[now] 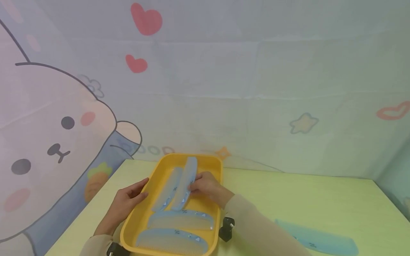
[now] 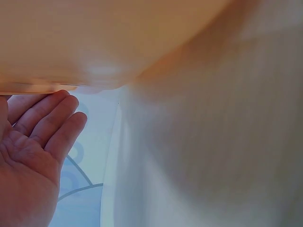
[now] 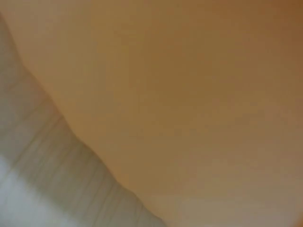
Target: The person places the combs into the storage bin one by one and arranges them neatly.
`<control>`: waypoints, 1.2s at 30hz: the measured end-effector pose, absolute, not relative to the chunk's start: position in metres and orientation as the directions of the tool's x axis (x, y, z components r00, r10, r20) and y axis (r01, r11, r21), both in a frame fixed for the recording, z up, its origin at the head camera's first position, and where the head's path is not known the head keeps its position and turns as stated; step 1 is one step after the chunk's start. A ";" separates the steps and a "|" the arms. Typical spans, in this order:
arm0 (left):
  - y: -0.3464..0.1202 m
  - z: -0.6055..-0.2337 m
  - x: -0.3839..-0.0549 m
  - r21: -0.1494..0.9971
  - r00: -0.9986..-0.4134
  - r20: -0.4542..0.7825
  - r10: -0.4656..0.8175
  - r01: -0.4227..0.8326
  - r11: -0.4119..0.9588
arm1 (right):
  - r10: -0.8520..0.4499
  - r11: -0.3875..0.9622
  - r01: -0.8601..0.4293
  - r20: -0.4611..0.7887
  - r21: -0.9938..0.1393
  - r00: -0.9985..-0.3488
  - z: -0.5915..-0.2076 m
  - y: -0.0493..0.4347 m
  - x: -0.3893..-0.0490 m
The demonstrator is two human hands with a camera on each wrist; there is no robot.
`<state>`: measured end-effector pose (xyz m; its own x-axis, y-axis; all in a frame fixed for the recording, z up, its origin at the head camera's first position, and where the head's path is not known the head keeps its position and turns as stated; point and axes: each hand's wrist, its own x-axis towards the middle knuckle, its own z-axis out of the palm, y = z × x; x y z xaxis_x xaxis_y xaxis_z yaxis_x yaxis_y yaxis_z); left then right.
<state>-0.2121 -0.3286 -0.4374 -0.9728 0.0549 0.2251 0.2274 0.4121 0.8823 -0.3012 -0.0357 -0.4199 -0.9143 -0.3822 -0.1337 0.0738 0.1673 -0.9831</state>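
Observation:
My right hand (image 1: 209,187) reaches over the yellow tray (image 1: 130,229) and pinches a pale blue comb (image 1: 188,174) by its right edge. Left of it lies another translucent blue comb (image 1: 167,192), at nearly the same slant. Two more combs, an upper one (image 1: 180,219) and a lower one (image 1: 173,240), lie crosswise at the tray's near end. Along the tray's left wall rests my left hand (image 1: 123,203), its fingers extended against the outer side; the left wrist view shows that hand (image 2: 40,137) with straight fingers. The right wrist view holds only the blurred tray side (image 3: 180,104).
On the yellow-green table (image 1: 320,199), a blue comb (image 1: 330,242) lies at the right near edge, partly behind my right sleeve (image 1: 256,227). A printed cloth (image 1: 250,71) with a cartoon animal and hearts hangs behind the table.

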 end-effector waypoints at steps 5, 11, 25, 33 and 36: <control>-0.328 -0.437 -0.212 0.887 -0.974 0.219 0.050 0.220 0.406 | -0.361 0.223 0.070 -0.149 -0.972 -0.921 -0.420 -0.037 -0.300; -0.328 -0.437 -0.211 0.890 -0.976 0.212 0.050 0.214 0.402 | -0.325 0.270 0.079 -0.168 -0.959 -0.931 -0.419 -0.039 -0.299; -0.326 -0.435 -0.211 0.891 -0.977 0.210 0.046 0.210 0.402 | -0.287 0.354 0.102 -0.212 -0.930 -0.934 -0.419 -0.041 -0.302; -0.327 -0.435 -0.211 0.887 -0.976 0.213 0.052 0.215 0.407 | -0.270 0.398 0.054 -0.174 -0.916 -0.947 -0.421 -0.043 -0.300; -0.327 -0.435 -0.211 0.886 -0.976 0.211 0.054 0.215 0.411 | -0.259 0.419 0.056 -0.178 -0.906 -0.949 -0.420 -0.044 -0.300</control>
